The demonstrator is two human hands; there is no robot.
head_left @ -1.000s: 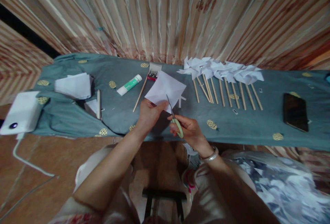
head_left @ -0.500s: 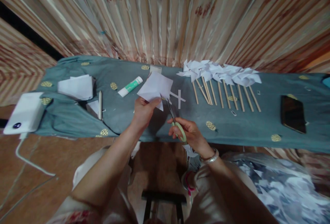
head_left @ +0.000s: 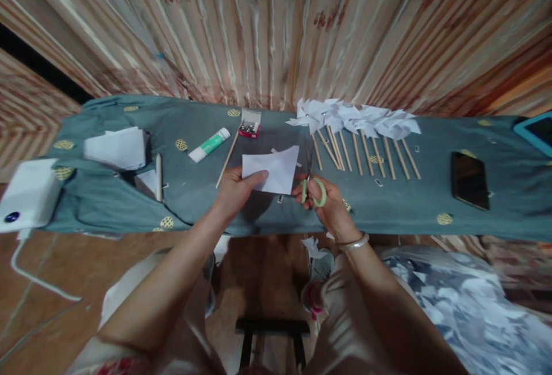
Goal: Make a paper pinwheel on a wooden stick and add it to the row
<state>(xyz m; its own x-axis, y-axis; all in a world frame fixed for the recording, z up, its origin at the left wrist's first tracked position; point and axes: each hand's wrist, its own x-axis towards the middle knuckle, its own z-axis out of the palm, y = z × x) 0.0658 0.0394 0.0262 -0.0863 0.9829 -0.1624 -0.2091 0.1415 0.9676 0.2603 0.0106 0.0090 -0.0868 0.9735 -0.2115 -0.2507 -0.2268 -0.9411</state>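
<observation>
My left hand [head_left: 235, 191] pinches the left edge of a white sheet of paper [head_left: 273, 171], thumb on top, above the cloth. Just right of the paper, my right hand [head_left: 325, 202] grips green-handled scissors [head_left: 314, 191] by their loops, with the blades pointing away from me and apart from the sheet. Partly covered by the paper are white paper strips [head_left: 299, 163] on the cloth. Beyond it stands a small red box of metal pins [head_left: 249, 127], and a thin wooden stick [head_left: 228, 155] lies beside my left hand.
Several paper pinwheels [head_left: 357, 119] on sticks lie in a row at back right. A glue stick [head_left: 210, 145], a paper stack [head_left: 115, 148] and a white power bank [head_left: 30, 194] are on the left. A phone [head_left: 470, 180] and a blue-edged device [head_left: 537, 133] lie right.
The paper has been turned and moved slightly right and down, away from the scissors. The scissors shifted right. The pin box and wooden stick have come into sight from behind the paper.
</observation>
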